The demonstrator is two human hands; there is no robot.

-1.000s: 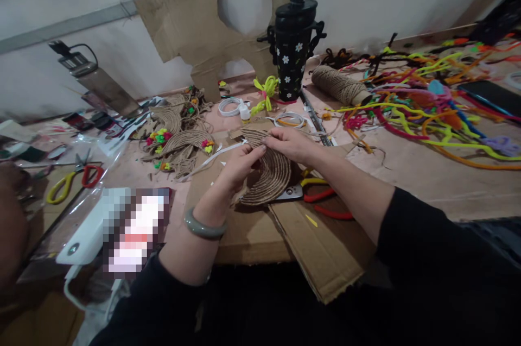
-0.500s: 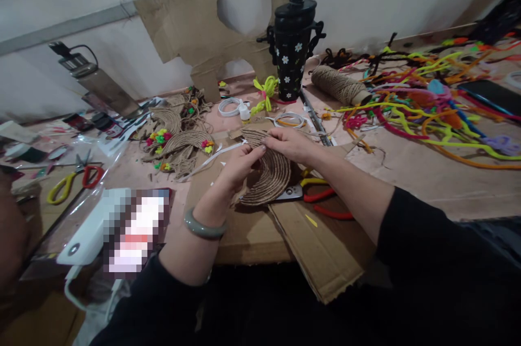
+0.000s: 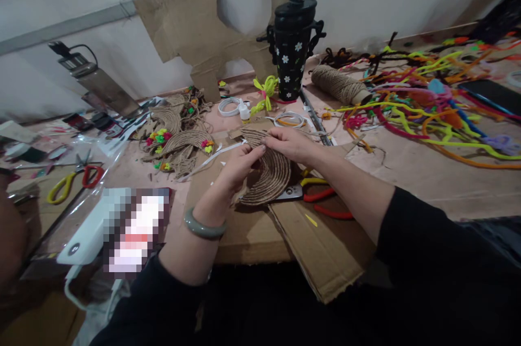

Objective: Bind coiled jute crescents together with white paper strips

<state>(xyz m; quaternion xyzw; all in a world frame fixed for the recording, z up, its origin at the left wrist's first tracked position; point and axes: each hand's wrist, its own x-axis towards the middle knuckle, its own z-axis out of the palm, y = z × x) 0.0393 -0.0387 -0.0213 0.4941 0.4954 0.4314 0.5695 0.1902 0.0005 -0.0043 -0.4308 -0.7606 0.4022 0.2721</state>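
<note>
A curved piece covered in rows of brown jute twine [image 3: 272, 178] is held above the cardboard, its open side facing left. My left hand [image 3: 241, 165] pinches its upper inner edge, thumb pointing up to the right. My right hand [image 3: 290, 144] grips the top of the same piece, and the two thumbs meet there. Under it lie pliers with yellow and red handles [image 3: 321, 194] and a flat metallic object [image 3: 293, 192], partly covered. A narrow white strip [image 3: 214, 158] runs leftward from near my left fingertips.
Twine-covered pieces with small coloured flowers [image 3: 183, 142] lie at left. Scissors [image 3: 75, 180], a power bank [image 3: 93, 226] and a blurred phone [image 3: 138, 232] sit nearer me. Behind stand a black tumbler [image 3: 293, 52] and a twine spool [image 3: 340, 85]. Coloured pipe cleaners [image 3: 431, 107] spread right. Another person's arm [image 3: 12, 232] shows at far left.
My hands and the twine piece look the same. The other person's arm at the left edge has shifted slightly.
</note>
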